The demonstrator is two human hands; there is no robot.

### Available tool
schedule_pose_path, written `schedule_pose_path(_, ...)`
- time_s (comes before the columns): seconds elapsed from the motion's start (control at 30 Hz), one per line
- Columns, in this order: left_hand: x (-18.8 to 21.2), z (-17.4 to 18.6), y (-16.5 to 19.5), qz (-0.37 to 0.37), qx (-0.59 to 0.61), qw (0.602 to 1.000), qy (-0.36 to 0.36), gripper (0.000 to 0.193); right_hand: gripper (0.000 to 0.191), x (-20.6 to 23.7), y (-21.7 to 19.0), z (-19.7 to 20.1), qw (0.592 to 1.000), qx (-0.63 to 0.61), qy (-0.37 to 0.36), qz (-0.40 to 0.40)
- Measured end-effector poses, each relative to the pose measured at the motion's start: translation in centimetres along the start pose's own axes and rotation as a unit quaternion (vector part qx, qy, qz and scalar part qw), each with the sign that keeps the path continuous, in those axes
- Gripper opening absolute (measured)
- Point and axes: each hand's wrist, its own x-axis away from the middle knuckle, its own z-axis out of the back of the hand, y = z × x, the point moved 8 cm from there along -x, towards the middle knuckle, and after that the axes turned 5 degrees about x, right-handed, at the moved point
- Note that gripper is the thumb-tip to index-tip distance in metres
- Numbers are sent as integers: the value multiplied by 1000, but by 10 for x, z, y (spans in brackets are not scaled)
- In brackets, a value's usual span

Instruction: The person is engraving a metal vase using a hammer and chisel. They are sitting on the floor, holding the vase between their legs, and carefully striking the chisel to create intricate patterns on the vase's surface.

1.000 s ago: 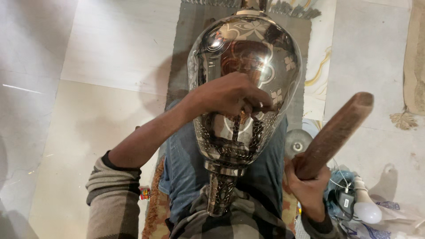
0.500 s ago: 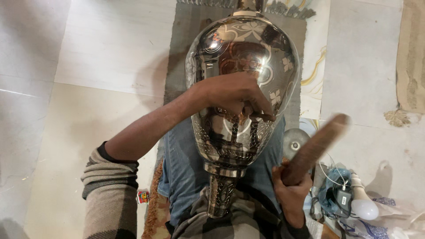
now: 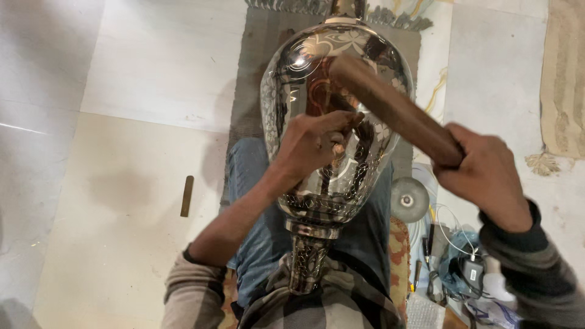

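Head view: right hand (image 3: 487, 176), gripping a wooden mallet (image 3: 390, 109), has swung it onto the engraved metal vase (image 3: 332, 122); left hand (image 3: 314, 143) pinches a small tool there.

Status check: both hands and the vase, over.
Left hand pressed on the silver vase. Right hand grips wooden mallet, head at the vase's upper body. Nothing in the way.

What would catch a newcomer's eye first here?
A big shiny engraved metal vase fills the centre, lying across the person's lap. The left hand rests on its side, and the right hand holds a wooden stick over the vase.
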Motion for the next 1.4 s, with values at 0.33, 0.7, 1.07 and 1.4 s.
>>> schedule_pose_path(0.33, 56, -1, 3, 70, 31, 948, 310, 29, 44, -48, -133, 57, 919, 288, -16, 270)
schedule_pose_path(0.7, 54, -3, 11, 78, 54, 941, 324, 38, 31, -47, -128, 55, 981, -66, -18, 182)
schedule_pose_path(1.07, 51, -14, 6, 78, -3, 957, 280, 29, 46, -47, -121, 45, 962, 181, -34, 201)
schedule_pose_path(1.4, 45, -19, 2, 71, 53, 973, 213, 36, 38, -39, -121, 54, 975, 73, -10, 208)
